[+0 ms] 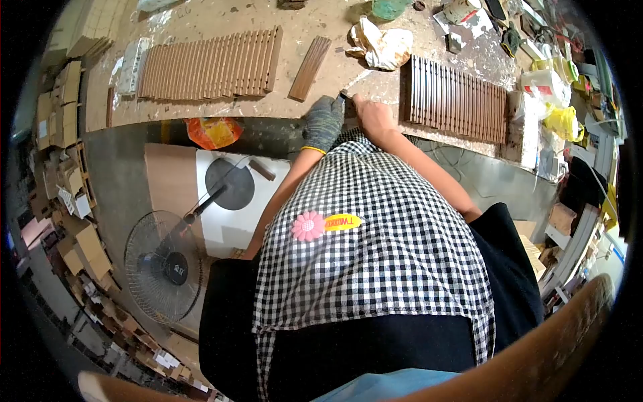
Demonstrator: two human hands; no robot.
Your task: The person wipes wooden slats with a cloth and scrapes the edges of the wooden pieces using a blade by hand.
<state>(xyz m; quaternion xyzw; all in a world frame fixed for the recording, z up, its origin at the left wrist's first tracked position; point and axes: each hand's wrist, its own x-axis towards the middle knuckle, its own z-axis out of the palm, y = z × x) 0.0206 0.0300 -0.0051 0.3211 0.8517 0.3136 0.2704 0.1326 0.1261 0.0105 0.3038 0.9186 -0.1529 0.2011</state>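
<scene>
My left hand [322, 124] wears a dark grey knitted glove with a yellow cuff and is closed at the table's near edge. Beside it, my bare right hand [377, 119] has its fingers curled in. A small dark piece [344, 95] shows between the two hands; what it is and which hand grips it are hard to make out. Just beyond the glove lies a loose brown wooden strip [310, 68]. Rows of brown slats stand on either side: a long left row [211, 65] and a right row [457, 99] close to my right hand.
The worktable [221, 20] is stained with paint. A crumpled white cloth [380, 44] lies beyond my hands, near a green container [390, 8]. Yellow bags [564, 122] are at the far right. On the floor to the left stands a fan [164, 266], and cardboard boxes [63, 110] are stacked.
</scene>
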